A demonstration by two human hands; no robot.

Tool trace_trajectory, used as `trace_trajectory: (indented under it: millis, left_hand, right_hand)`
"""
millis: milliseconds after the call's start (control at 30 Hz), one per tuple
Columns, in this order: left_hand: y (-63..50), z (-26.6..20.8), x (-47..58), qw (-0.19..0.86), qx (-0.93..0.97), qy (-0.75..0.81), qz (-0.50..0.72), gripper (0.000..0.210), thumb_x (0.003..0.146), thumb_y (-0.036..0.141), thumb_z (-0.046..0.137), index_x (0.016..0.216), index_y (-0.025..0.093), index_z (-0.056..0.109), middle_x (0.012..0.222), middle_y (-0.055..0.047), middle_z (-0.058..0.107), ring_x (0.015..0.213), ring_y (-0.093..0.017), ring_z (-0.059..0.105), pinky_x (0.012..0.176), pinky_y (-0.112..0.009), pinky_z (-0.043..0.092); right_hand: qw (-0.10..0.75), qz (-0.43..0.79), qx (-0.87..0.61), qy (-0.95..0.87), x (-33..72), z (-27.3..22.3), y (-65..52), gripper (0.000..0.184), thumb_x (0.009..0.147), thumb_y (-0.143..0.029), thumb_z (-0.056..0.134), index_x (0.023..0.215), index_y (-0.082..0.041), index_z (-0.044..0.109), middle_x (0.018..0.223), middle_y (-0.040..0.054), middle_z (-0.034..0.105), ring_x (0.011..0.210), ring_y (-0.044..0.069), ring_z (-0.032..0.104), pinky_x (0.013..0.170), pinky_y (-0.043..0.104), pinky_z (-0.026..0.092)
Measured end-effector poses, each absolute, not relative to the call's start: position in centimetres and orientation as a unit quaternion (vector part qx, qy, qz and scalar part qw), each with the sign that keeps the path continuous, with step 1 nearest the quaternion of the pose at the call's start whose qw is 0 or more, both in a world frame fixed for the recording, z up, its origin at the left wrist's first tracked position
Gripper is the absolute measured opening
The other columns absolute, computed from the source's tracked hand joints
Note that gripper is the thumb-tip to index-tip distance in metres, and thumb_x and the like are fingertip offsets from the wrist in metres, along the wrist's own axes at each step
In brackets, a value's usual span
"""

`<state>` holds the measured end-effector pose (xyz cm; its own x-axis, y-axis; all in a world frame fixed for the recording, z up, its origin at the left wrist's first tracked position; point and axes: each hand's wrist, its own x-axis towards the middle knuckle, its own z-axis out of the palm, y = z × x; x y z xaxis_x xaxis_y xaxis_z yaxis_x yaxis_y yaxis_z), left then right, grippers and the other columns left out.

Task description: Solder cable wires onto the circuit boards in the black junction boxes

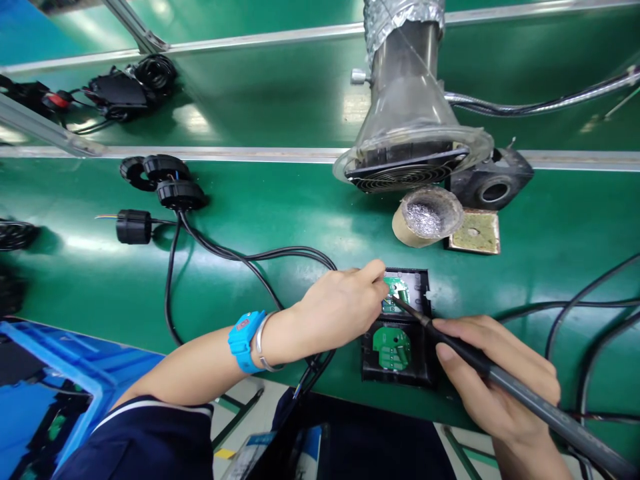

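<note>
Grip pen-like, the right hand (500,418) pinches the soldering iron (520,393), probably for control, its tip at the upper circuit board (403,288); left of that board, the left hand's (345,303) fingertips press together (perhaps steadying a wire, though hidden).

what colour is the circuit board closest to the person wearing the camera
Green. The board shows in the head view, the only one here.

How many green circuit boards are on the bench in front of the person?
2. The farther board is under the soldering iron, partly covered by the left hand; the nearer board sits in a black housing. Others may be hidden.
</note>
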<state>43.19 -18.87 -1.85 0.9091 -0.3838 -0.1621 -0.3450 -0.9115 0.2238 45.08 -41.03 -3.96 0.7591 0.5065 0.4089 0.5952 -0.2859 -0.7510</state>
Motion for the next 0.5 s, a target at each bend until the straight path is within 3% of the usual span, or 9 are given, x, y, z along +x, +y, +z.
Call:
trace_trajectory:
  millis: [500]
  left_hand:
    - [-19.21, -1.84, 42.98, 0.066, 0.976, -0.190, -0.079, 0.022, 0.092, 0.017, 0.040, 0.087, 0.015, 0.061, 0.095, -0.003, 0.053, 0.055, -0.009, 0.052, 0.040, -0.028, 0.029]
  right_hand:
    - [0.493, -0.034, -0.797, -0.347, 45.09, -4.25, -41.01, 0.029, 0.078, -0.009, 0.062, 0.105, -0.019, 0.065, 0.088, 0.0054, 0.065, 0.074, 0.016, 0.062, 0.061, 0.029, 0.053]
